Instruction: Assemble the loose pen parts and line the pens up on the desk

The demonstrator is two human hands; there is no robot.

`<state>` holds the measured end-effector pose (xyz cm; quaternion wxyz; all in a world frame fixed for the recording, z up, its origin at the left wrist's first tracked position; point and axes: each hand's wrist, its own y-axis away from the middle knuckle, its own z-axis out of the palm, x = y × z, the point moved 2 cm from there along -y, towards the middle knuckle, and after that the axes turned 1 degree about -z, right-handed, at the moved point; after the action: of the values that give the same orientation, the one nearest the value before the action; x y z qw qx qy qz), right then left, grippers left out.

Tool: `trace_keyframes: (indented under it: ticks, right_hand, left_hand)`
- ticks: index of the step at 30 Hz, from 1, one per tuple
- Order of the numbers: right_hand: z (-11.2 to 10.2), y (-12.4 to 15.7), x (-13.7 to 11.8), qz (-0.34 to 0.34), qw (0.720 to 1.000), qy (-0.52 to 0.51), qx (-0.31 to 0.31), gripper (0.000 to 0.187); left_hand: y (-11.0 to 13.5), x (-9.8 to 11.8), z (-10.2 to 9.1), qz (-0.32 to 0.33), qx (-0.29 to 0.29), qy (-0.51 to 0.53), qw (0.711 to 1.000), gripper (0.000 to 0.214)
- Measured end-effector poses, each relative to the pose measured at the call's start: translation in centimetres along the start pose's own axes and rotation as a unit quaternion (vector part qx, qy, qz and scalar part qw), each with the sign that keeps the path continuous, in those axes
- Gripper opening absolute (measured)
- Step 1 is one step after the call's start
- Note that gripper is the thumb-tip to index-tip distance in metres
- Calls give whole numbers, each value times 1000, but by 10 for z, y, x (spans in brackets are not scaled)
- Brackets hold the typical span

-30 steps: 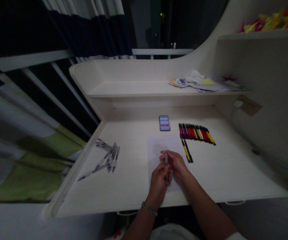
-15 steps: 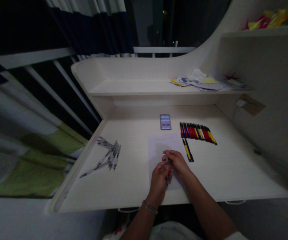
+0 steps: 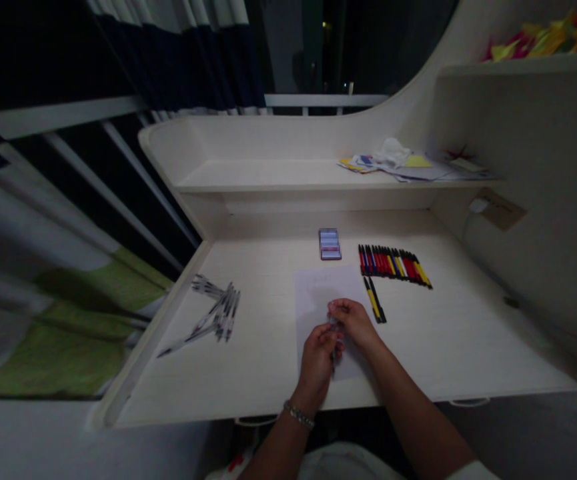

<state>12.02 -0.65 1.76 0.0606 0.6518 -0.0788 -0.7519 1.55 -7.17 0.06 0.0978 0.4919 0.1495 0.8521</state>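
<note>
Over a white sheet of paper on the desk, my two hands work close together on one slim pen. My left hand, with a chain bracelet at the wrist, grips its lower part; the dark end sticks out below the fingers. At its upper part, the fingers of my right hand are pinched together. Fingers cover most of this pen. Just right of the paper lie two pens, one yellow and black, one black. Farther left is a loose pile of clear pens with dark ends.
Behind the paper lies a phone with its screen lit. A tidy row of coloured pens with black ends is at the right. Papers and a crumpled white tissue rest on the back shelf. White railings stand at the left.
The fingertips of my right hand have shifted slightly on the pen. The whole view has moved a little; the pens on the desk and the phone lie as before.
</note>
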Motion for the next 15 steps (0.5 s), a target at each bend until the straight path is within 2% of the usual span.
trace_keyframes:
  ticks: [8,15]
  right_hand:
    - [-6,-14,-9,3,999,18,-37,46]
    - [-11,-38,-17,8,1000,4,-9,42]
  left_hand:
    - [2,-5,-4,-14,-26,-14,999,46]
    - [4,-9,-15,-23,-38,-23,999,44]
